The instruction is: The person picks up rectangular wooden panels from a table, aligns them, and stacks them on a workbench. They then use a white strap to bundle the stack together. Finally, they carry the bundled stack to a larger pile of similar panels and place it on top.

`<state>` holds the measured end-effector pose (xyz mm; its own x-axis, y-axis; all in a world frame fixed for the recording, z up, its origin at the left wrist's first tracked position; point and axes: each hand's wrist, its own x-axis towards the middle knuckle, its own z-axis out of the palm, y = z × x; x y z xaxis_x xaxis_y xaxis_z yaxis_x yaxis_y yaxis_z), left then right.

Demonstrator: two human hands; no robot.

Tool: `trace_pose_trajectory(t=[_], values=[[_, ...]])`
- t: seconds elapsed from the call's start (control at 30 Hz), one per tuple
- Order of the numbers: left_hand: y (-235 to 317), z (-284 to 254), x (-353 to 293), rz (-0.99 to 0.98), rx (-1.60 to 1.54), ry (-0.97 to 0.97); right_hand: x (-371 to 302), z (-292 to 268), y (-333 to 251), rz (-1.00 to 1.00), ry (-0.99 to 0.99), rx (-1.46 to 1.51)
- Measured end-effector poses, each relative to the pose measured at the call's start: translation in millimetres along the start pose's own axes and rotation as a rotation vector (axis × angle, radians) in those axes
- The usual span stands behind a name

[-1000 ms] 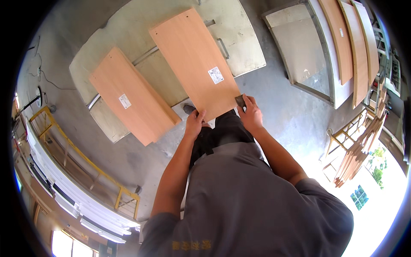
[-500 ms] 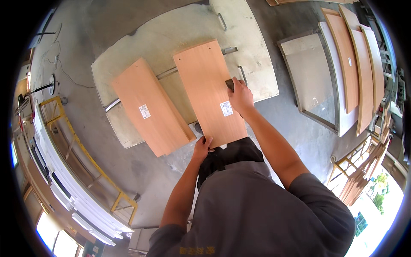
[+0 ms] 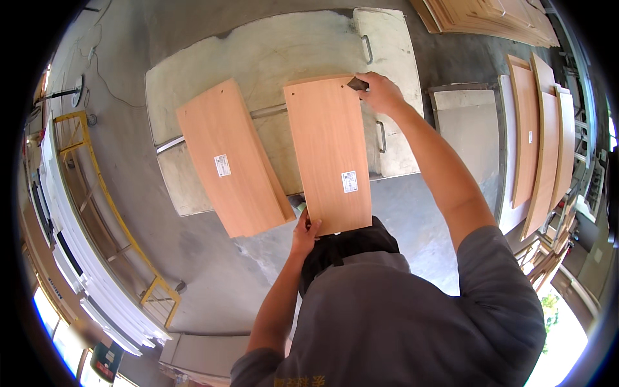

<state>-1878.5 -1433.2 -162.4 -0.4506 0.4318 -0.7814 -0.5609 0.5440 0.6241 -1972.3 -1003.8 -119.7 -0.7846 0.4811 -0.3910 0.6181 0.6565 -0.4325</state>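
A long orange-brown wooden panel (image 3: 330, 151) with a small white label lies on a pale work surface (image 3: 284, 58). My left hand (image 3: 304, 233) grips the panel's near edge at its left corner. At the panel's far right corner, my right hand (image 3: 380, 92) presses a small dark block (image 3: 358, 84) against the edge. A second, similar panel (image 3: 233, 158) with a white label lies flat to the left, touched by neither hand.
The work surface has metal handles (image 3: 367, 48) and a rail between its two boards. More wooden panels (image 3: 541, 142) lean at the right and lie stacked at the top right (image 3: 490, 16). A yellow metal frame (image 3: 97, 193) and white stacked sheets (image 3: 71, 258) stand at the left.
The panel has slid farther onto the work surface. My right hand has moved from the panel's near right edge up to its far right corner, while my left hand keeps the near edge.
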Motion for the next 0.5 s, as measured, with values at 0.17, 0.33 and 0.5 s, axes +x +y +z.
trace_pose_trajectory(t=[0.17,0.33,0.5], values=[[7,-4,0,-0.052,0.078,-0.009,26,-24,26,-0.282,-0.108,-0.043],[-5,-6,2,0.018,0.082,-0.026,47,-23,-1,-0.504,-0.197,-0.136],[-16,-9,6,0.108,0.125,-0.010,70,6,-72,-0.563,-0.309,-0.248]])
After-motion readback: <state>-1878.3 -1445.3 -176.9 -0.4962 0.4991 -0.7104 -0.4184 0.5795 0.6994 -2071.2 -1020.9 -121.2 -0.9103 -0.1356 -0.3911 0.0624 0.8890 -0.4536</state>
